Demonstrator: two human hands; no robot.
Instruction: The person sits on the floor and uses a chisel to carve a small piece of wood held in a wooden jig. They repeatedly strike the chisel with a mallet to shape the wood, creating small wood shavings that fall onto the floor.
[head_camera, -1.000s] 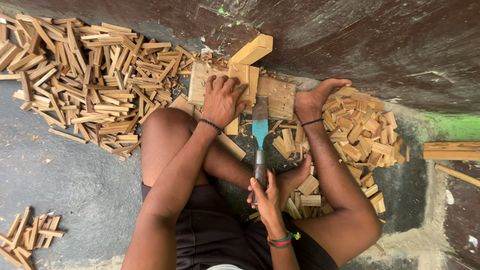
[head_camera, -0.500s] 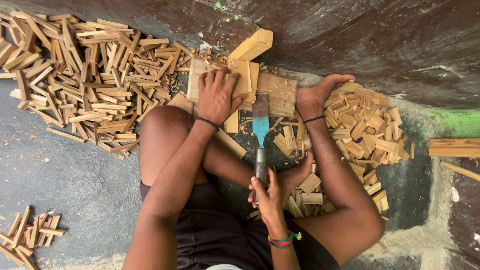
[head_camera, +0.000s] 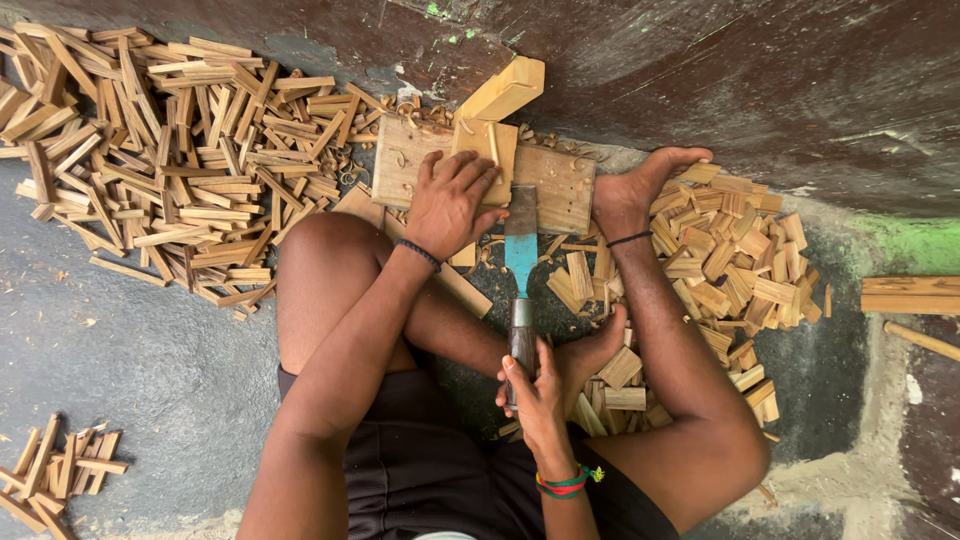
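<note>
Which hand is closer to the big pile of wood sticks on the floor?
The left hand. It presses a small wood piece on the flat board, next to the stick pile. The right hand grips the chisel handle, nearer the body, farther from the pile.

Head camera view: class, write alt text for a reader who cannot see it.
A seated person's left hand presses a small pale wooden block onto a flat wooden board, while the right hand holds a blue-bladed chisel. Piles of cut wooden sticks lie around.

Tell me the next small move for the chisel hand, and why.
Probably push the chisel forward: the right hand grips its handle, the blade tip rests at the wooden board's near edge, and the left hand pins the small block beside it.
</note>
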